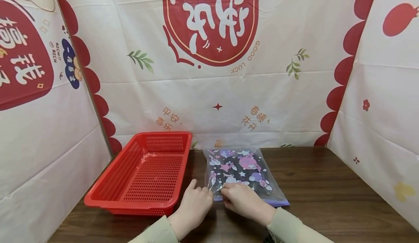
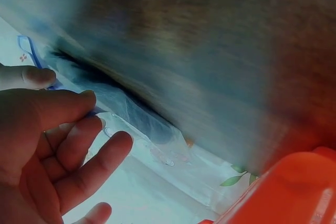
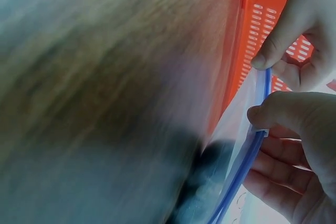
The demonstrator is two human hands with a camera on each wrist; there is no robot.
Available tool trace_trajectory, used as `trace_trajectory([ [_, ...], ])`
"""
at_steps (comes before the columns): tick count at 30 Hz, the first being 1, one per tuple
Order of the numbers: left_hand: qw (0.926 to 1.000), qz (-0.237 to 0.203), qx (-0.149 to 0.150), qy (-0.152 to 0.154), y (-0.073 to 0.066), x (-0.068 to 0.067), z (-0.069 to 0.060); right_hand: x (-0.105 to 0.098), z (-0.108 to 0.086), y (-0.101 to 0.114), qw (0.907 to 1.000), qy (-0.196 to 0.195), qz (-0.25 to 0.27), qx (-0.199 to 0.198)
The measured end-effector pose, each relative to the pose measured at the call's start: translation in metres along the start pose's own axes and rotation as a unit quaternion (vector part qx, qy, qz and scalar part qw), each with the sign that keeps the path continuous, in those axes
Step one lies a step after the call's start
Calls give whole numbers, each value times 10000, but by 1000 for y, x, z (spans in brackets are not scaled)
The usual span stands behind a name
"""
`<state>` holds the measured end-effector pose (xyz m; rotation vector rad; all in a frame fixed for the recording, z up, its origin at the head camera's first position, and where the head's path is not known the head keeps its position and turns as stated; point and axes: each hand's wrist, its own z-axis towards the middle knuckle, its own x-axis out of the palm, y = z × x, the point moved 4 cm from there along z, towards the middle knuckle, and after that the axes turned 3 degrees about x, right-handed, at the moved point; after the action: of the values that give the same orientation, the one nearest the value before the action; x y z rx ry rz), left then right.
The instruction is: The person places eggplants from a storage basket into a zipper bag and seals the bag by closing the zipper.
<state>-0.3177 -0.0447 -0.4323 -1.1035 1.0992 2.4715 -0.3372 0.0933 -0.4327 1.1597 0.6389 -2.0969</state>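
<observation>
A clear zip bag (image 1: 273,179) with a purple zip edge lies on the table, a dark item printed with pink, purple and white cartoon figures (image 1: 247,163) inside it. At the near left corner my left hand (image 1: 195,203) pinches the zip edge. Just right of it, my right hand (image 1: 245,202) pinches a small pale slider (image 3: 260,129) on the blue-looking zip strip (image 3: 239,174). The two hands are close together in the right wrist view, where the left hand (image 3: 310,30) is above the right. In the left wrist view, the left hand's (image 2: 58,145) lower fingers are spread.
Left of the bag stands a red perforated plastic basket (image 1: 139,203), close to my left hand. Both rest on a dark wooden table (image 1: 314,184). White printed cloth (image 1: 209,104) walls in the back and both sides.
</observation>
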Motion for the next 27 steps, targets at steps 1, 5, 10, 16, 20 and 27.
trace_trajectory([
  [1,10000,-6,11,-11,0,0,0,0,0,0,10000,31,3,12],
  [5,9999,-23,7,-158,0,1,-2,-2,-2,-1,10000,64,-10,55],
  [10,9998,-12,-28,-195,1,3,-3,-5,-2,-1,9999,-31,-82,58],
  [16,10000,-11,-28,-88,1,3,-3,-3,-3,-3,9999,50,-52,84],
  [20,10000,-28,-30,-75,0,3,-4,-3,-5,-4,9998,104,-45,146],
  [27,9996,-39,63,-270,3,3,-6,-3,-5,-4,10000,8,-19,22],
])
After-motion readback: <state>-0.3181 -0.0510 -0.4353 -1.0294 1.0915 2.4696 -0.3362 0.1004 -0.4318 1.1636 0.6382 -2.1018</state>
